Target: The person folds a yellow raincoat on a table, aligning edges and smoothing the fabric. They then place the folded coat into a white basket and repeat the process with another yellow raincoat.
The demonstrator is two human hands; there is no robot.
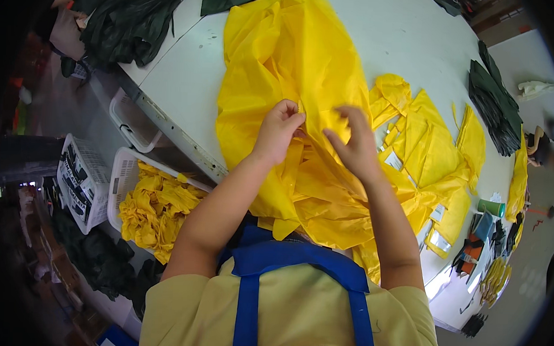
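Note:
A large yellow garment [295, 44] of thin, smooth fabric lies spread and rumpled on the white table in front of me. My left hand [279, 133] pinches an edge of it near the middle, thumb and fingers closed on the fabric. Just to the right, my right hand [355, 142] hovers over the garment with thumb and fingers apart and nothing in them. That hand is slightly blurred. Folds hide part of the garment's near side, which hangs over the table edge against me.
More yellow pieces [426, 142] with white labels lie on the right of the table [406, 36]. Dark green piles sit far left [135, 24] and far right [493, 108]. A white basket [116, 194] of crumpled yellow fabric stands at left. A green spool [490, 208] is at right.

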